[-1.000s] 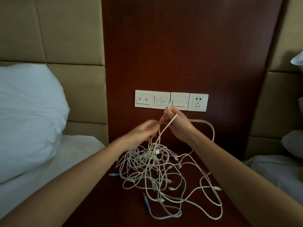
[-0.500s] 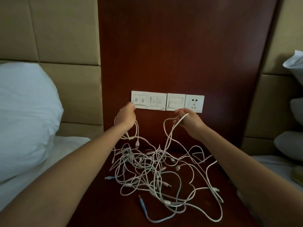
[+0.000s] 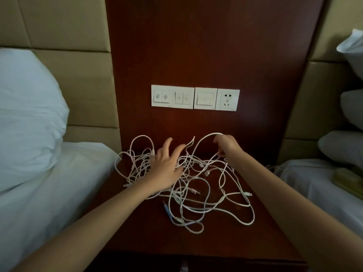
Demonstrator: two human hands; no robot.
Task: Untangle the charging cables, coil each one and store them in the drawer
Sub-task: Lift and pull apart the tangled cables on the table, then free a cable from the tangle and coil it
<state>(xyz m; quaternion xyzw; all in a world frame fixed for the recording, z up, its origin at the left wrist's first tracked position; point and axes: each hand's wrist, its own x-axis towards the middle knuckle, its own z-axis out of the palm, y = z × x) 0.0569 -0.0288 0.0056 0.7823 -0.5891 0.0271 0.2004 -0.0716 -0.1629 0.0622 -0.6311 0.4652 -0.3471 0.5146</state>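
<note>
A tangle of several white charging cables (image 3: 198, 191) lies spread over the dark wooden nightstand top (image 3: 225, 238). One cable in the pile has a light blue end (image 3: 167, 210). My left hand (image 3: 167, 165) lies over the left part of the tangle with fingers spread and blurred, gripping nothing that I can see. My right hand (image 3: 225, 146) is at the back right of the pile, its fingers curled round a loop of white cable (image 3: 204, 139) that arches up from the heap. No drawer front shows clearly.
A row of white wall switches and a socket (image 3: 195, 98) sits on the wooden panel behind. A bed with a white pillow (image 3: 27, 114) flanks the left, another bed with pillows (image 3: 349, 146) the right. A yellowish object (image 3: 347, 181) lies on the right bed.
Both hands came down from near the switches to the pile. My left hand let go of its cable and now lies spread on the tangle. My right hand still grips a loop.
</note>
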